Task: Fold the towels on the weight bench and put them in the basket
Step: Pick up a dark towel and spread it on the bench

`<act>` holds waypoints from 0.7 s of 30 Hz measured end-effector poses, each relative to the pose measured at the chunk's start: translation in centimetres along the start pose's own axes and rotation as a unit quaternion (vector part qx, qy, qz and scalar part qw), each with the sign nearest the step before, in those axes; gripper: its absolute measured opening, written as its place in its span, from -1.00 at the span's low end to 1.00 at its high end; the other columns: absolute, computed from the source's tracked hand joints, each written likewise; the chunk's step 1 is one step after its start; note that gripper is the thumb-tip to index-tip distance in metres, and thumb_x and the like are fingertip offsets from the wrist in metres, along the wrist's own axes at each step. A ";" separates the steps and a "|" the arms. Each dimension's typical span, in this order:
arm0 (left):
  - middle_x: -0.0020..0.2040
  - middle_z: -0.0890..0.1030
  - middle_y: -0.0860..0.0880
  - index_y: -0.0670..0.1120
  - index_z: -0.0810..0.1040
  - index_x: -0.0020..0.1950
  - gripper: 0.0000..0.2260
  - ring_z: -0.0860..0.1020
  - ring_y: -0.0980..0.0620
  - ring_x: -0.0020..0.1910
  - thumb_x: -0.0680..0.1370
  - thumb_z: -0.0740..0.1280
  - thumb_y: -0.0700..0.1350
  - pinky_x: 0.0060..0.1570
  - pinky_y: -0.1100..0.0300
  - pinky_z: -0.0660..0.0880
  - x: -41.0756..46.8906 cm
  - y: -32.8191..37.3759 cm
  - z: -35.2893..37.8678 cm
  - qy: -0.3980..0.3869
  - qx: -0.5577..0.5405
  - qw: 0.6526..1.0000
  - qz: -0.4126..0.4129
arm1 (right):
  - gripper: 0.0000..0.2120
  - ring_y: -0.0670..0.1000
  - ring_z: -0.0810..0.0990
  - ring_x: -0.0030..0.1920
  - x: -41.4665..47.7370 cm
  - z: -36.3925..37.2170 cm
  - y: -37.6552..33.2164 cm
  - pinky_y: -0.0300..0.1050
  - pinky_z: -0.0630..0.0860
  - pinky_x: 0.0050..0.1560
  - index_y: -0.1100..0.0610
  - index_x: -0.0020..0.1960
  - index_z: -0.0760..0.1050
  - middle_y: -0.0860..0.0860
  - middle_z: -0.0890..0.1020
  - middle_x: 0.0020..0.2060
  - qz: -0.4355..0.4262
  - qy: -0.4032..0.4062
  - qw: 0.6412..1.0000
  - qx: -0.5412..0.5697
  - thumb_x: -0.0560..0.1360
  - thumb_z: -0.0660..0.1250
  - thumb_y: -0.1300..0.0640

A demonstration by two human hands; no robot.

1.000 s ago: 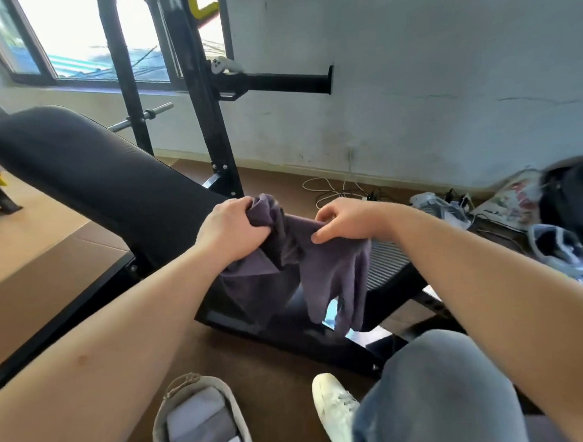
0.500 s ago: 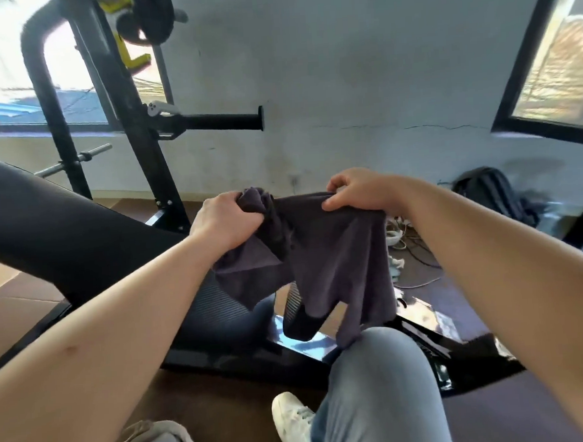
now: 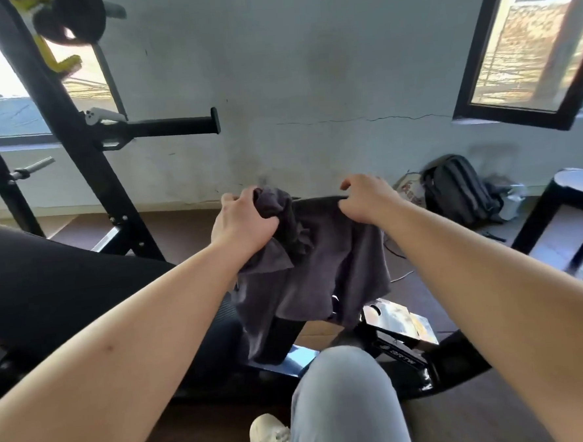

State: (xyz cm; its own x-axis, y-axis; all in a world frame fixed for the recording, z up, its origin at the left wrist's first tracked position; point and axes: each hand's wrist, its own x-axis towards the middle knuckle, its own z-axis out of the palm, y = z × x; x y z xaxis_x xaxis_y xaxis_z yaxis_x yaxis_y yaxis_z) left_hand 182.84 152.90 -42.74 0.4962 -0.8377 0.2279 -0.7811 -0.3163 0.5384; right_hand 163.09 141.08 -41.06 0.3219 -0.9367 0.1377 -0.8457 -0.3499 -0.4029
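Dark grey towel [image 3: 320, 273] hangs unfolded.
Top edge stretched level, left corner bunched, lower part drooping before the black weight bench [image 3: 55, 286].

The black weight bench [image 3: 65, 286] is stretching in from the left, standing on the brown floor [image 3: 483, 421]; a backpack [image 3: 452, 190] is sitting far right.

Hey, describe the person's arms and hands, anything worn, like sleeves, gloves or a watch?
The left hand and right hand are bare: no gloves, rings or watch showing. The left forearm and right forearm are uncovered to the frame edge, so no sleeves are in view. The left forearm has one small dark mark.
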 end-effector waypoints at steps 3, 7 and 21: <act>0.27 0.49 -0.16 -0.02 0.48 0.38 -0.54 0.50 -0.21 0.23 0.50 0.38 0.04 0.19 0.04 0.43 0.5 -1.0 1.0 0.029 -0.059 0.998 -0.009 | -0.53 0.22 0.51 0.32 0.6 1.6 -0.3 0.09 0.48 0.34 0.01 0.39 0.51 0.13 0.58 0.33 -0.021 -0.024 0.999 0.010 0.48 0.34 0.06; 0.20 0.61 -0.10 -0.03 0.54 0.29 -0.65 0.54 -0.15 0.21 0.51 0.38 -0.01 0.05 0.13 0.39 0.0 -3.0 0.3 0.039 -0.125 0.991 -0.025 | -0.62 0.18 0.55 0.30 0.1 3.3 -2.4 -0.01 0.45 0.31 0.08 0.34 0.56 0.12 0.63 0.28 -0.081 -0.040 0.995 0.034 0.53 0.34 0.09; 0.07 0.69 0.08 0.12 0.56 0.22 -0.70 0.64 0.06 0.10 0.51 0.47 -0.05 0.24 -0.01 0.57 -4.8 -12.1 -5.7 -0.006 -0.272 0.960 -0.064 | -0.57 0.10 0.62 0.22 -5.6 9.3 -16.5 0.07 0.51 0.29 0.10 0.36 0.57 0.08 0.68 0.21 -0.296 -0.148 0.926 0.180 0.48 0.37 0.21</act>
State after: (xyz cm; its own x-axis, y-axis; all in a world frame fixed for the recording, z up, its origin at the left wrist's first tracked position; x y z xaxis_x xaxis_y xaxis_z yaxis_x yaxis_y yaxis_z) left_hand 192.06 163.30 -45.74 0.5683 -0.8136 0.1233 -0.3978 -0.1404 0.9067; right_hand 179.23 152.20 -43.61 0.8315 -0.5187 0.1990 -0.3036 -0.7242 -0.6192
